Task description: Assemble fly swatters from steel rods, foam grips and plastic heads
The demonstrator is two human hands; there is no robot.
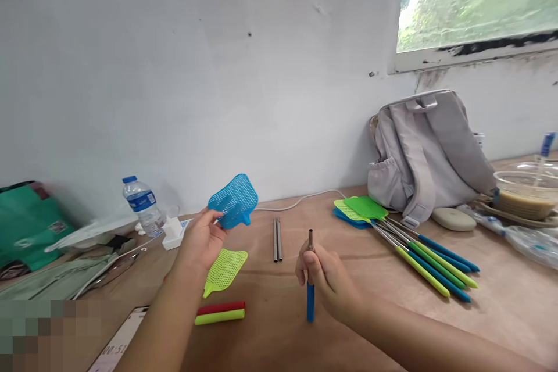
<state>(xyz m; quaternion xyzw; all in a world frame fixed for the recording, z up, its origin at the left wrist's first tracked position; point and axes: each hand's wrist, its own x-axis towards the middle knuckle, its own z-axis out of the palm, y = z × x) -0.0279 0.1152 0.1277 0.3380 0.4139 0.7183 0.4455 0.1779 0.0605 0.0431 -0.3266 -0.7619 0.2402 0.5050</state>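
Pinched in my left hand (206, 238) is a blue fly swatter head (238, 200), raised above the table with its short socket pointing down and right. My right hand (325, 273) grips a metal tube with a blue handle (310, 305), held upright; the tube's open end shows above my thumb. Below my left hand lies a yellow-green swatter head (226, 270), partly covered by my forearm. Close by are a red handle (222, 307) and a yellow-green handle (220, 317). Bare metal tubes (278, 239) lie side by side between my hands.
Several whole fly swatters (418, 256) are piled on the right. Behind them stand a grey backpack (436, 151) and a cup of drink (525, 195). On the left are a water bottle (143, 203), a white plug (174, 232), a green bag (35, 224) and a phone (120, 340).
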